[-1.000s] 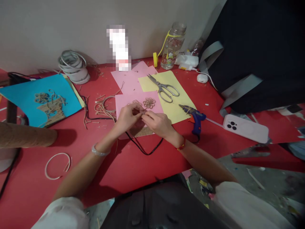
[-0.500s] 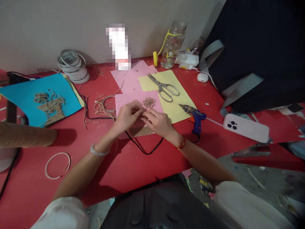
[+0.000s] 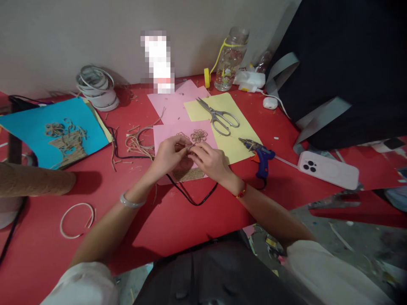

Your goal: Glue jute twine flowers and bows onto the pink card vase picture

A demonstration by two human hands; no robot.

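Observation:
My left hand and my right hand meet over a pink sheet, fingertips pinched together. Something small and brown, perhaps a piece of twine, shows between them, but the fingers mostly hide it. Just beyond them on the sheet lies a twine flower, with part of another looped twine shape to its left. Under my hands, a brown woven twine panel shows at the sheet's near edge. Loose twine strands lie in a tangle left of my left hand.
Scissors rest on a yellow sheet; a blue glue gun lies right of it. A phone and bottle stand farther off. Left are a blue sheet with twine pieces, a twine-wrapped tube and a black cable.
My hands stay together over the pink sheet, with only slight shifts of the fingers. The things on the table have not moved.

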